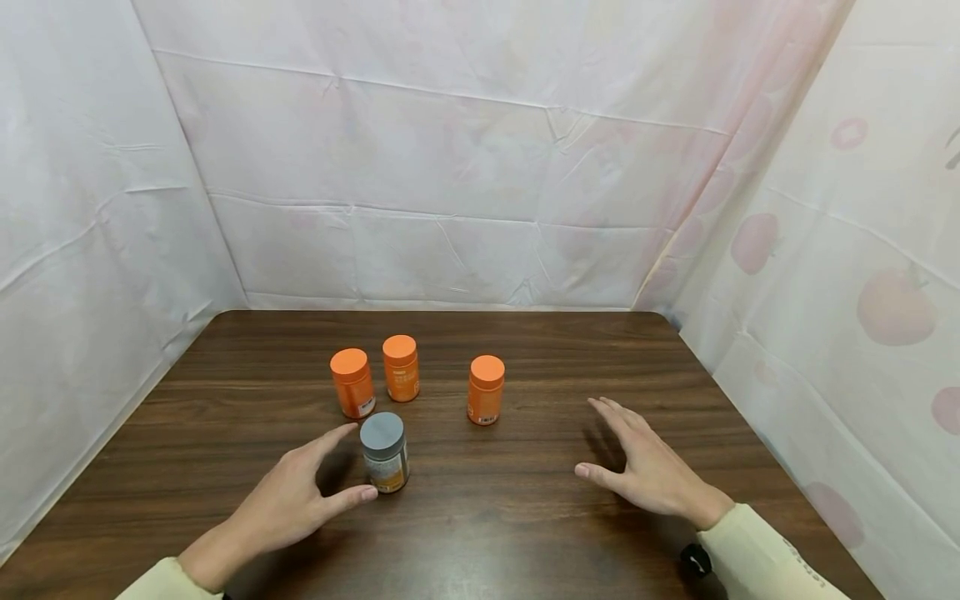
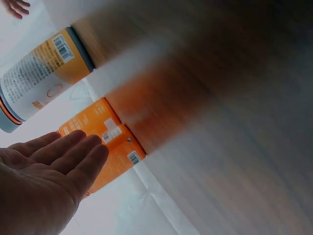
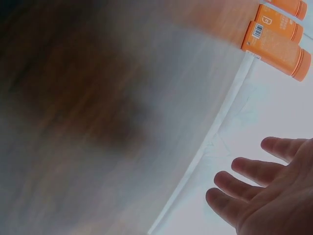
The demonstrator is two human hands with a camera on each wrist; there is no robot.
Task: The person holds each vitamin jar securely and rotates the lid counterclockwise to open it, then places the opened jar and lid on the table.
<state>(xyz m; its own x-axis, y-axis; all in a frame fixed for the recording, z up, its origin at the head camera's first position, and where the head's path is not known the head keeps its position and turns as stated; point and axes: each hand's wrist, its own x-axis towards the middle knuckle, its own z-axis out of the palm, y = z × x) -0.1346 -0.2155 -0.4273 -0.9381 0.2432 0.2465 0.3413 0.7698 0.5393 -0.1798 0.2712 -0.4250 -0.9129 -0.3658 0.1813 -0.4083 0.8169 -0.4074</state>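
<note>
A bottle with a grey lid (image 1: 384, 454) stands upright on the brown table, its label grey-white and yellow. My left hand (image 1: 288, 496) is just left of it, thumb and fingers spread apart. In the left wrist view the fingers (image 2: 88, 159) are straight, with a gap between them and the grey-lidded bottle (image 2: 46, 73). My right hand (image 1: 651, 468) hovers over the right side of the table, fingers extended and holding nothing. Nearest to it is an orange bottle (image 1: 486, 392), some way to its left.
Two more orange bottles, one at the left (image 1: 352, 385) and one slightly farther back (image 1: 401, 371), stand behind the grey-lidded bottle. The wood-grain table (image 1: 525, 533) is bordered by white sheets (image 1: 450, 167) at the back and both sides.
</note>
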